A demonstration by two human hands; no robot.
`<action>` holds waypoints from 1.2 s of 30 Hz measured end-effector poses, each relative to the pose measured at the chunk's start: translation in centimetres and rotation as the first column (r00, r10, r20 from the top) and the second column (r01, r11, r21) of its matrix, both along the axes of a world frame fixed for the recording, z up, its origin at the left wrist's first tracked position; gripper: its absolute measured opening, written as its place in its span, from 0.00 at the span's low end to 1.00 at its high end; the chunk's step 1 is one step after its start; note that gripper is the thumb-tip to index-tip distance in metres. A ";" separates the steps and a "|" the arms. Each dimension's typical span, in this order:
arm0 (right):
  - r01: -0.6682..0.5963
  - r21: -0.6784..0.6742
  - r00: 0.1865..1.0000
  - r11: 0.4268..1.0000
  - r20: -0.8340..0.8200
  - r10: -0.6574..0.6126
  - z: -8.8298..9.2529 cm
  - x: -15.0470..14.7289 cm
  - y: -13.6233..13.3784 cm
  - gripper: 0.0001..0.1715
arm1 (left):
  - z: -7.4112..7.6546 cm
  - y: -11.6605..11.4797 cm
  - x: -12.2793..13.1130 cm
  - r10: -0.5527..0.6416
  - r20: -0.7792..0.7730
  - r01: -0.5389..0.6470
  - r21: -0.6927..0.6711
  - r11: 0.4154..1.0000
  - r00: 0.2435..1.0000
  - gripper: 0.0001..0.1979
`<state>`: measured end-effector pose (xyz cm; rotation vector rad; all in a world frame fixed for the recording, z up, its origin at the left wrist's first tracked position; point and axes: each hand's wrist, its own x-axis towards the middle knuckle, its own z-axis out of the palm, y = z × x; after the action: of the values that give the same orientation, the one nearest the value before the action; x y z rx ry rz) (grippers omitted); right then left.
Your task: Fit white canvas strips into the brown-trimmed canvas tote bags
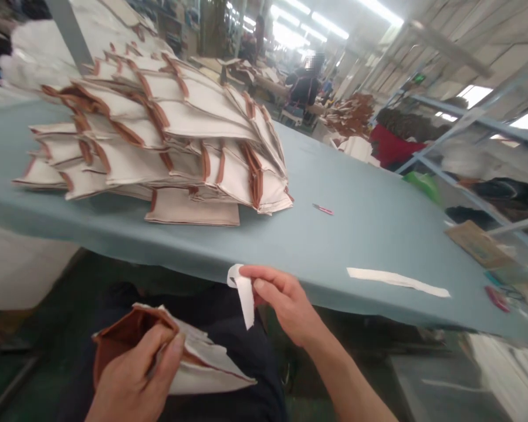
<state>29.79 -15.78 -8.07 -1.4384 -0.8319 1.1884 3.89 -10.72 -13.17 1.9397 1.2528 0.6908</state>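
My left hand (136, 375) grips the open edge of a cream fabric pouch (202, 375) with a brown lining, held over my lap. Its fingers are pinched on the rim, and part of the pouch is hidden behind them. Just off the table's front edge, my right hand (281, 299) pinches a short white strip (245, 296) that curls over at the top and hangs down. The two hands are apart, the strip not touching the pouch. A large heap of similar cream pieces with brown edging (180, 129) lies on the table beyond my hands.
On the blue-green table (299, 246) rest small pink-handled snips (323, 209) and a long white strip (398, 281). A red object (497, 299) and a cardboard piece (479, 243) lie at the right end. A metal shelf (462, 170) holds cloth; a person (305, 91) sits farther back.
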 end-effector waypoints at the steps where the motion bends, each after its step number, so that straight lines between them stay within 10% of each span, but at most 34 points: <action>1: -0.008 0.018 0.998 1.000 -0.068 0.009 0.3 -1.3 0.2 0.20 | 0.6 0.0 0.0 0.055 -0.018 -0.055 0.018 0.998 0.998 0.15; 6: 0.002 0.059 0.955 0.998 -0.296 0.015 1.2 -7.2 1.1 0.21 | 2.4 -0.1 -0.8 0.238 0.050 -0.233 -0.088 0.968 0.970 0.14; 14: 0.143 0.007 0.907 0.990 -0.401 -0.128 0.7 -13.5 0.5 0.34 | 2.9 -1.4 -1.8 0.211 0.316 -0.075 -0.392 0.917 0.925 0.11; 36: 0.199 -0.004 0.906 0.980 -0.380 -0.185 -1.4 -13.6 -1.3 0.29 | 6.2 -2.0 -2.0 0.256 0.313 -0.060 -0.521 0.851 0.915 0.18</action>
<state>16.23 -17.12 -9.46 -1.1779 -0.4293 1.2400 1.90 -12.74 -7.01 1.2167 1.2113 0.6913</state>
